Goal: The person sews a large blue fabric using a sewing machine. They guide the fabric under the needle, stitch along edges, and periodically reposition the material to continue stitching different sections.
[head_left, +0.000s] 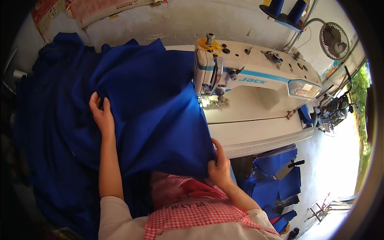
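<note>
A large spread of blue fabric (148, 120) covers the left of the worktable and hangs down toward my lap. Its right edge runs under the needle area of a white sewing machine (256, 76), where a lamp lights the cloth by the presser foot (215, 103). My left hand (103, 116) holds a fold of the fabric well to the left of the needle, fingers bent into it. At the near right corner of the cloth, my right hand (219, 166) pinches the edge between thumb and fingers, close to the table's front edge.
Blue thread cones (286, 12) stand on a rack above the machine, near a small fan (334, 41). Below the table at right lie stacked blue cloth pieces (276, 172) with a dark clip. A ruler strip (264, 145) lines the table's front edge. Bright daylight enters at right.
</note>
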### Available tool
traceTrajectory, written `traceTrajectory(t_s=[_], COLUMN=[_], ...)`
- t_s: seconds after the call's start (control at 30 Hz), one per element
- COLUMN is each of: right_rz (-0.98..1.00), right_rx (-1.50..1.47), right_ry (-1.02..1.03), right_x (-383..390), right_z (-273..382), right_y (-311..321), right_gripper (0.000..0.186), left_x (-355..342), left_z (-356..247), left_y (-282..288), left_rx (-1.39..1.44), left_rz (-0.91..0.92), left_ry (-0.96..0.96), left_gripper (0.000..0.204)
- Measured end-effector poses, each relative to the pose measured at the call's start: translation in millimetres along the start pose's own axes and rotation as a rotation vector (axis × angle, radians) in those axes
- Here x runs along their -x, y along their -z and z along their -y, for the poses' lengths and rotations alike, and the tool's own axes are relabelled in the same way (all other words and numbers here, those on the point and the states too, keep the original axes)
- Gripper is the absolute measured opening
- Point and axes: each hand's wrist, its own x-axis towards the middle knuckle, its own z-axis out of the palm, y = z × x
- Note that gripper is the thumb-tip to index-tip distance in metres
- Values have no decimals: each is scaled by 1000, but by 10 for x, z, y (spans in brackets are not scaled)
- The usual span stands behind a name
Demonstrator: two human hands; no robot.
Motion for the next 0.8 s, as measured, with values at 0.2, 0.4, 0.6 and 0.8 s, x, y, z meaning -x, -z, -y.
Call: traceTrajectory(t_s=[0.2,0.4,0.6,0.8], right_rz=[-128,-141,-123,-152], right_rx=[86,152,125,125], right_ry=[351,444,399,401], right_x=[-134,-573,-895,-1009], right_z=[-50,-39,6,-49], right_y=[-83,-150,-334,-339], right_gripper=[55,37,29,29], left_x=[1065,1030,260,761], left_z=[-715,-260,219,-850], left_y=[661,826,552,-559], left_rx=[-435,-765,-770,-249], left_rz=[680,772,709,918], left_ry=[-892,-390,-152,-715], left_gripper=[30,37,44,32])
